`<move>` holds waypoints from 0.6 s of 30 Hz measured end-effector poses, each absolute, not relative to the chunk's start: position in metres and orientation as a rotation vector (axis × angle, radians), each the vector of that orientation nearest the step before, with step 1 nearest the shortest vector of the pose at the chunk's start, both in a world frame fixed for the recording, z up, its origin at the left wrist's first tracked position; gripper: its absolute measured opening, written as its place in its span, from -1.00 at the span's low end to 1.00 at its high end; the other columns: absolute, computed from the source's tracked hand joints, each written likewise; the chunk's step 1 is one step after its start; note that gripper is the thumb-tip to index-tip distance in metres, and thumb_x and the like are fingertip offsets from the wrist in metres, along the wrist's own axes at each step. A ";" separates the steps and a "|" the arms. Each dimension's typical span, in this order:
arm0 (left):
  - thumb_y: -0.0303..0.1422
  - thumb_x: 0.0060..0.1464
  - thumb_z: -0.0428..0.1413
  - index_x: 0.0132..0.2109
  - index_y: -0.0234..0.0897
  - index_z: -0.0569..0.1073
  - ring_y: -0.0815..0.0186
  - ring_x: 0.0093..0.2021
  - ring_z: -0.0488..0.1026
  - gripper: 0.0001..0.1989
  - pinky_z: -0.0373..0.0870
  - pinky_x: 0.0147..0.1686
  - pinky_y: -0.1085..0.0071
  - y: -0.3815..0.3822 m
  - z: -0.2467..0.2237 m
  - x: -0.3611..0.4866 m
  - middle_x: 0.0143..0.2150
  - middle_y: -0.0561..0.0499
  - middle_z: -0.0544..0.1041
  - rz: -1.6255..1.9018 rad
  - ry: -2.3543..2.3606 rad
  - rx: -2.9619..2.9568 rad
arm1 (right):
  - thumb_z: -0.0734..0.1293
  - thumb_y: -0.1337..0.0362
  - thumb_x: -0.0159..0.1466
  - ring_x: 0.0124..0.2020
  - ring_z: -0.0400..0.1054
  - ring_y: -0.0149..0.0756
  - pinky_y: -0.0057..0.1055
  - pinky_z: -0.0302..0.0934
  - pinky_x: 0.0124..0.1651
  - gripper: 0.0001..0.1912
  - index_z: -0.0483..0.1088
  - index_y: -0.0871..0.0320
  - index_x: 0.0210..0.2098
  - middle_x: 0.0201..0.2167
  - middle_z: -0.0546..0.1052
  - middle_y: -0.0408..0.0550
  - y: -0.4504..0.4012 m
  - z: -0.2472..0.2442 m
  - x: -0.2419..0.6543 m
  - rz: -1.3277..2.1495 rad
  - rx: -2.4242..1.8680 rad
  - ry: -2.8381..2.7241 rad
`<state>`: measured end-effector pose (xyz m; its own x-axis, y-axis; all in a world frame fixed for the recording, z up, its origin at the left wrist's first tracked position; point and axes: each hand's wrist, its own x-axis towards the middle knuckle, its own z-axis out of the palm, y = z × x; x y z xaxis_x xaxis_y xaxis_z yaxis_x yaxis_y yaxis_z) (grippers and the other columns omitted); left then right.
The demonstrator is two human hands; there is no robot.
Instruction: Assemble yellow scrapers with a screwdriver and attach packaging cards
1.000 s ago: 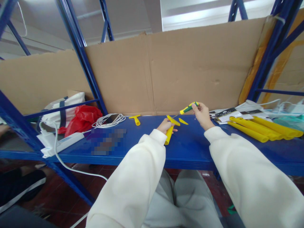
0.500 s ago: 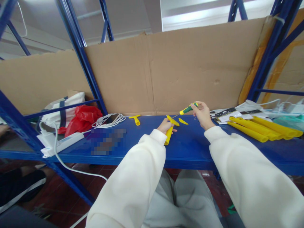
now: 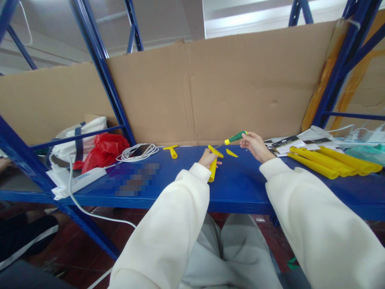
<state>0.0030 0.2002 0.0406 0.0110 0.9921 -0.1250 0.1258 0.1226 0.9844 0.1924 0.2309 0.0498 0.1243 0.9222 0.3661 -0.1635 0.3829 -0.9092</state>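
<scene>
My left hand (image 3: 207, 158) is closed around a yellow T-shaped plastic piece (image 3: 213, 170), whose tube points down toward me and whose crossbar is at the top. In my right hand (image 3: 254, 145) is the end of a screwdriver (image 3: 236, 137) with a green and yellow handle. Its thin shaft slants down to the left and meets the crossbar; the tip is hidden there. Just right of the held piece lies a flat, pointed yellow piece (image 3: 231, 153) on the blue shelf (image 3: 240, 192). Farther left rests a second yellow T-shaped piece (image 3: 172, 151).
Several yellow tubes (image 3: 315, 162) lie at the right, below some printed packets (image 3: 287, 144). On the left are a coiled white cable (image 3: 138, 153), a red plastic bag (image 3: 104, 150) and a white power strip (image 3: 81, 181). A cardboard panel (image 3: 234, 88) stands behind the shelf.
The screwdriver's handle and my right hand have shifted slightly left, and the right fingers look more extended. The held piece has tilted slightly in my left hand.
</scene>
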 end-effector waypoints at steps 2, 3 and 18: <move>-0.61 0.22 -0.02 0.17 -0.28 0.19 0.48 -0.60 0.44 -0.60 0.19 -0.71 0.57 0.201 0.040 0.003 -0.01 -0.13 0.53 1.033 1.365 1.229 | 0.49 0.17 0.16 -0.66 0.28 -0.51 -0.60 0.21 -0.57 -0.70 0.28 0.11 -0.41 -0.67 0.40 -0.27 0.232 0.049 0.192 0.888 -0.864 -1.161; -0.61 0.22 -0.02 0.17 -0.28 0.19 0.49 -0.60 0.43 -0.60 0.19 -0.71 0.57 0.202 0.040 0.003 -0.01 -0.13 0.53 1.027 1.377 1.239 | 0.49 0.17 0.16 -0.67 0.27 -0.52 -0.60 0.19 -0.58 -0.69 0.27 0.11 -0.42 -0.66 0.41 -0.27 0.232 0.049 0.192 0.867 -0.876 -1.155; -0.54 0.23 0.02 0.16 -0.20 0.17 0.44 -0.50 0.50 -0.60 0.23 -0.68 0.59 0.201 0.041 0.004 0.01 -0.09 0.51 1.017 1.427 1.293 | 0.47 -0.14 0.09 -0.74 0.17 -0.48 -0.56 0.06 -0.70 -0.53 0.31 0.12 -0.42 -0.74 0.33 -0.25 0.228 0.048 0.192 0.842 -0.903 -1.176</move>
<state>0.0044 0.2012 0.0414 -0.0173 0.9945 -0.1029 0.2273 0.1042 0.9682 0.1925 0.2275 0.0483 0.1843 0.9036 0.3867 -0.0755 0.4053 -0.9111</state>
